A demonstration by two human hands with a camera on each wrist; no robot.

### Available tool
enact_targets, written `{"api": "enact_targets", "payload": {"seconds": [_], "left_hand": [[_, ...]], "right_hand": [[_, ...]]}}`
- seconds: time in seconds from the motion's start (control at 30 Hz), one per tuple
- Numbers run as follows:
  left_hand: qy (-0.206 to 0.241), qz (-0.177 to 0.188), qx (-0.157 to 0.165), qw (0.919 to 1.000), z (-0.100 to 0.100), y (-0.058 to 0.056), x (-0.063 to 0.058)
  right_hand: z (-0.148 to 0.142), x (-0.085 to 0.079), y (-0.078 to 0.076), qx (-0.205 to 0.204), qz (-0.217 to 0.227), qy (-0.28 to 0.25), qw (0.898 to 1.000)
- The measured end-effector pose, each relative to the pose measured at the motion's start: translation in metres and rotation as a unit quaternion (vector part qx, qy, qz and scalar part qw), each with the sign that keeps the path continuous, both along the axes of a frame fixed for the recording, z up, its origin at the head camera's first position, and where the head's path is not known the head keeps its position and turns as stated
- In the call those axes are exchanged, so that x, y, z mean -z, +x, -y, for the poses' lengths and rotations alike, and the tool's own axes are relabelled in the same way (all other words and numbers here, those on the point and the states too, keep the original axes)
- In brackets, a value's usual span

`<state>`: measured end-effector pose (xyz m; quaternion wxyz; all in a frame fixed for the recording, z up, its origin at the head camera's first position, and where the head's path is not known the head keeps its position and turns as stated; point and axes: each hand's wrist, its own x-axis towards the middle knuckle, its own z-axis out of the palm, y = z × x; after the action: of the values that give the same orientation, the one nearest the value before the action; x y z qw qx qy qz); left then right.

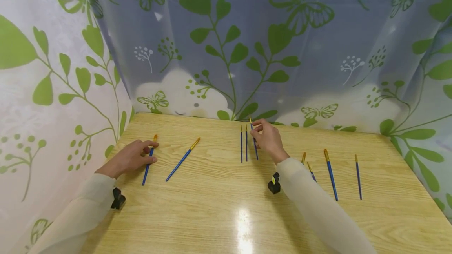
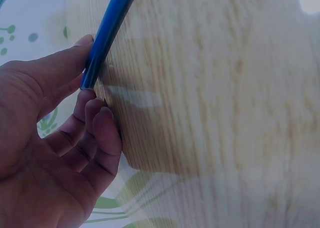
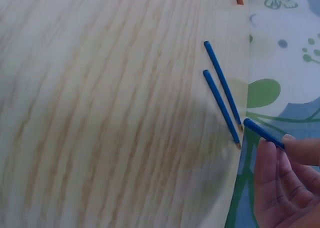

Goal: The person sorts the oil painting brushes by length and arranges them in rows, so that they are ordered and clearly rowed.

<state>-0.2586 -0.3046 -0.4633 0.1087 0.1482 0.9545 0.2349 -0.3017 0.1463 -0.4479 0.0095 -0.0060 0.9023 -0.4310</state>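
At the table's left side my left hand point(image 1: 132, 156) has its thumb and fingertips around a flat-tipped paintbrush point(image 1: 147, 169) with a blue handle. The left wrist view shows that blue handle point(image 2: 107, 35) between the thumb and the fingers. Near the back edge my right hand point(image 1: 268, 138) pinches a thin blue paintbrush point(image 1: 255, 149), bristles toward the curtain. Two similar thin paintbrushes, one point(image 1: 241, 146) beside the other point(image 1: 246, 144), lie parallel just left of it. A thicker paintbrush point(image 1: 181, 164) lies slanted to the right of my left hand.
Right of my right forearm lie several more blue paintbrushes, among them a thick one point(image 1: 330, 177) and a slim one point(image 1: 358, 179). Two others are partly hidden by the sleeve point(image 1: 314, 203). A patterned curtain point(image 1: 247, 50) hangs right behind the wooden table point(image 1: 197, 214).
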Motion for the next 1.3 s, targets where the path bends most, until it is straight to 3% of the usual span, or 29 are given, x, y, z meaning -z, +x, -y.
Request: {"api": "enact_targets", "payload": {"seconds": [0.47,0.97,1.3], "left_hand": [[0.007,0.005,-0.003,1.0,0.001,0.0,0.0],[0.01,0.009,-0.003,0.9999,0.001,0.0,0.001],[0.013,0.009,-0.001,0.9999,0.002,-0.001,0.002]], "right_hand": [[-0.002,0.01,-0.009,0.025,0.02,-0.01,0.999],[0.002,0.019,-0.016,0.037,0.03,0.052,0.998],[0.006,0.021,-0.016,0.023,0.053,0.079,0.995]]}}
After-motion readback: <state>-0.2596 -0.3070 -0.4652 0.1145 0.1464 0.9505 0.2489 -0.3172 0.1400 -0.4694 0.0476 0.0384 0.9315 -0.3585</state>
